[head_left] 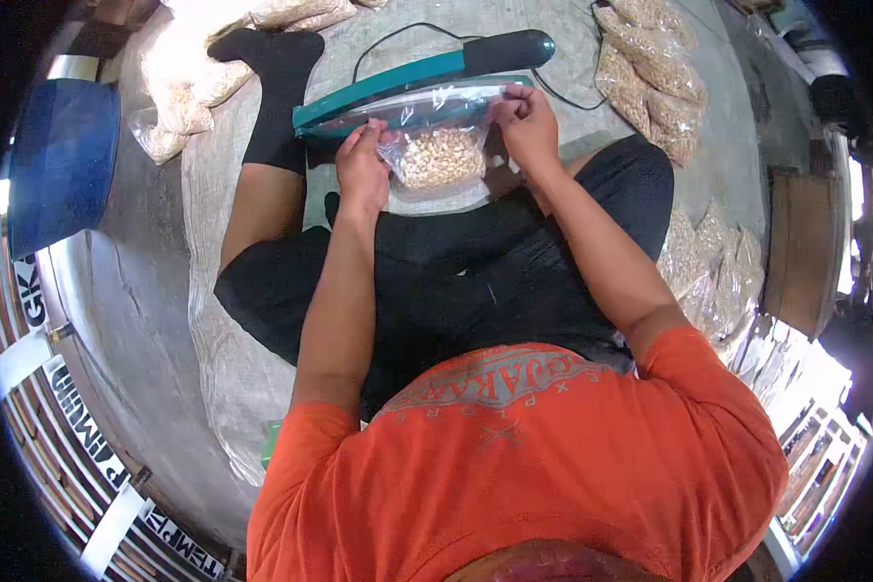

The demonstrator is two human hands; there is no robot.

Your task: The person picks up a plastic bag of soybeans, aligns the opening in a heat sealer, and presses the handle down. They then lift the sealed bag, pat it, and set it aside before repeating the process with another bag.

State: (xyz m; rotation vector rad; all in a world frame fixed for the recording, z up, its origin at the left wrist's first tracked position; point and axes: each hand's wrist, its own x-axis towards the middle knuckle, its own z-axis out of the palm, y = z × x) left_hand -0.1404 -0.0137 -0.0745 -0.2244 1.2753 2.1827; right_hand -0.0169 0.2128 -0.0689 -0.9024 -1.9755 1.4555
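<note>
While a blue container (66,160) stands at the far left, its contents hidden, filled bags (179,107) of pale pieces lie at the sheet's upper left edge. Next, on the pale sheet (349,39) toward its upper edge, is a teal sealer (388,89), its arm apart from its base at the black-handled end. The left hand (363,167) pinches the upper left of a clear bag (443,158), thumb and fingers closed on the film. That bag sits between both hands, pale chunks filling its bottom, its unfilled top spread along the sealer. The right hand (528,126) pinches its upper right, fingertips together. Toward the sheet's right edge lie stacked bags (655,82) and more bags (713,262) below, all filled alike; beyond stands a brown box (803,242).
</note>
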